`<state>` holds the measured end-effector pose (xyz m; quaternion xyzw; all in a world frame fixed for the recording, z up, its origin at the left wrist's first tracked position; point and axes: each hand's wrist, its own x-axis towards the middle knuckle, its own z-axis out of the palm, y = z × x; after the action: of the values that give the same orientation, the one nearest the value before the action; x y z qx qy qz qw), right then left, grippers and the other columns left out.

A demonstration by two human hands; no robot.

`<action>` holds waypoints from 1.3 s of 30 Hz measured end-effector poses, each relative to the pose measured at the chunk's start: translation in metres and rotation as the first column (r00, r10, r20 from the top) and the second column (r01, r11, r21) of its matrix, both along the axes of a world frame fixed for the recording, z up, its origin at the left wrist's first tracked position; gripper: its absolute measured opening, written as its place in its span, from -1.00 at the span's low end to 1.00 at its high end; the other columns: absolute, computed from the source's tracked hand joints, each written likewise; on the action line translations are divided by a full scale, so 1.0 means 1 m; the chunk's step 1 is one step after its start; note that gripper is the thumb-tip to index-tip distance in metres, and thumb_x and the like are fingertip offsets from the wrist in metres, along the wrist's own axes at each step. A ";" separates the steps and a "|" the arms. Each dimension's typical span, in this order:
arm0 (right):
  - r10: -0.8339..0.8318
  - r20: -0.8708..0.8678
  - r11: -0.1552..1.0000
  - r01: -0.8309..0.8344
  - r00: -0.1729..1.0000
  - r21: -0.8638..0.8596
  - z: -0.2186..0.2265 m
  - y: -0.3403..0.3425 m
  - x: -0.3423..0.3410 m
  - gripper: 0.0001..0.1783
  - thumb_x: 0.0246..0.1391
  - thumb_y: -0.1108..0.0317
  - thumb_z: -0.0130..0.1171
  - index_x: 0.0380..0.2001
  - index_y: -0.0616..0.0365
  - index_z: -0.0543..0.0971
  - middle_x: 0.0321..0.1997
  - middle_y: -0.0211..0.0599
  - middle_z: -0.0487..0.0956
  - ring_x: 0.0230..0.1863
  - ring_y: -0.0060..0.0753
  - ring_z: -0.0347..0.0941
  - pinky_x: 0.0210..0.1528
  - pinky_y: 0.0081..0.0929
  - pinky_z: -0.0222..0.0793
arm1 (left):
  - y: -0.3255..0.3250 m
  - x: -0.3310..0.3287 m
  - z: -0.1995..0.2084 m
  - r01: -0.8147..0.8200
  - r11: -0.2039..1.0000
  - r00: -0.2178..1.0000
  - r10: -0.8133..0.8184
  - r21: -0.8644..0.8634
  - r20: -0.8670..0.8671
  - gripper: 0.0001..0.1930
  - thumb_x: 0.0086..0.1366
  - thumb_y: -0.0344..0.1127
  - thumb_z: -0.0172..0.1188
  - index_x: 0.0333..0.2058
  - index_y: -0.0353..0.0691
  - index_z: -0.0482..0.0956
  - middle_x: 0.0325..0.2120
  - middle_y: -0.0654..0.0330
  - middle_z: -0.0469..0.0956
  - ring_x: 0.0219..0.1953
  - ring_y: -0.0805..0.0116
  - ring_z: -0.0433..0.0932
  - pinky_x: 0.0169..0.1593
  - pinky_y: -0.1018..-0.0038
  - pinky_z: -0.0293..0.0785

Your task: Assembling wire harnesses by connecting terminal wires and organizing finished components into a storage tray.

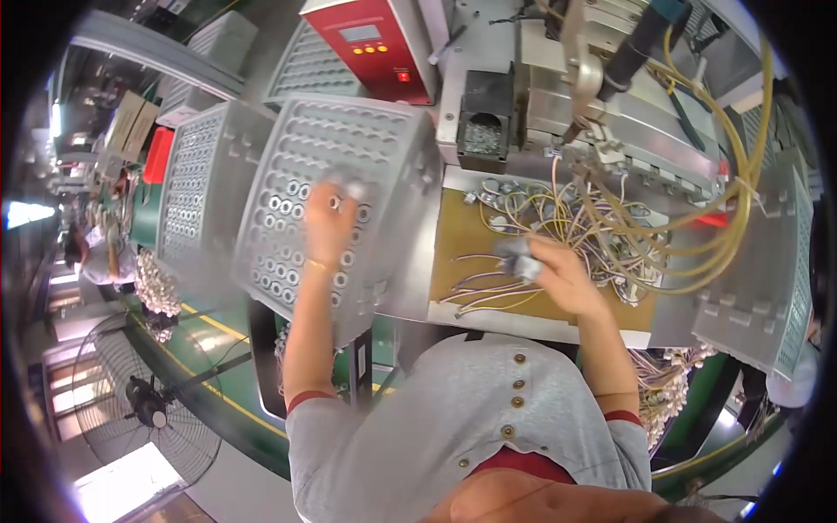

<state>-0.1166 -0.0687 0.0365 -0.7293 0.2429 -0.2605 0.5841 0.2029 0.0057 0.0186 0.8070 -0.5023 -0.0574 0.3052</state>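
My left hand (pixel 328 228) is over the grey plastic tray (pixel 408 166), its fingers closed on a small grey metallic part (pixel 354 186) that is smeared by motion. Rows of round metal parts (pixel 281 206) with dark centres fill the tray's nearer section; vacant pockets line its far section. Above a brown work mat (pixel 449 228), my right hand (pixel 560 272) grips small grey metallic parts (pixel 520 261), blurred, so their exact kind is hard to tell. Thin wires (pixel 488 295) lie on the mat below that hand, and a tangle of wired parts (pixel 567 213) spreads beyond it.
A red box with a small display (pixel 370 48) stands behind the tray. At the back are a black bin of small bits (pixel 484 122) and a metal machine (pixel 628 122); looped yellow tubes (pixel 741 200) hang at right. More grey trays (pixel 209 166) stand left, near a fan (pixel 144 401).
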 end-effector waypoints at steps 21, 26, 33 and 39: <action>-0.359 -0.037 0.933 0.360 0.932 0.014 -0.002 0.010 0.010 -0.92 -0.18 0.50 0.13 -0.54 0.25 0.45 -0.64 -0.59 0.36 -0.61 -0.85 0.15 -0.66 -0.79 0.07 | -0.002 -0.152 0.012 0.189 0.924 0.064 -0.348 -0.331 -0.935 -0.60 0.06 -0.52 0.11 -0.08 -0.42 0.31 -0.30 0.10 0.48 -0.41 0.46 0.47 -0.49 0.64 0.42; -0.323 -0.031 0.947 0.323 0.946 -0.004 0.009 0.008 0.004 -0.90 -0.25 0.54 0.13 -0.58 0.27 0.43 -0.65 -0.58 0.35 -0.62 -0.85 0.14 -0.66 -0.80 0.06 | -0.002 -0.159 0.013 0.211 0.915 0.043 -0.361 -0.344 -0.932 -0.58 0.06 -0.51 0.12 -0.07 -0.44 0.29 -0.26 0.05 0.46 -0.38 0.44 0.47 -0.47 0.64 0.44; -0.266 0.030 0.961 0.268 0.963 -0.066 0.006 0.006 -0.003 -0.90 -0.28 0.54 0.11 -0.64 0.26 0.38 -0.67 -0.55 0.33 -0.60 -0.80 0.16 -0.65 -0.76 0.09 | 0.000 -0.164 0.025 0.263 0.842 0.066 -0.503 -0.471 -0.862 -0.66 0.05 -0.57 0.11 -0.13 -0.42 0.38 -0.21 0.13 0.43 -0.26 0.46 0.43 -0.36 0.63 0.42; -0.162 -0.098 0.978 0.146 0.982 -0.151 0.020 0.002 -0.003 -0.93 -0.29 0.53 0.06 -0.61 0.26 0.40 -0.68 -0.50 0.32 -0.62 -0.78 0.16 -0.65 -0.70 0.11 | -0.009 -0.170 0.025 0.257 0.861 0.200 -0.492 -0.439 -0.847 -0.75 0.04 -0.60 0.09 -0.23 -0.41 0.45 -0.28 0.17 0.46 -0.34 0.52 0.42 -0.40 0.63 0.38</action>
<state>-0.1197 -0.0662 0.0564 -0.7617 0.3111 -0.2811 0.4940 0.0334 -0.0034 0.0431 0.4330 -0.4103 -0.5390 0.5947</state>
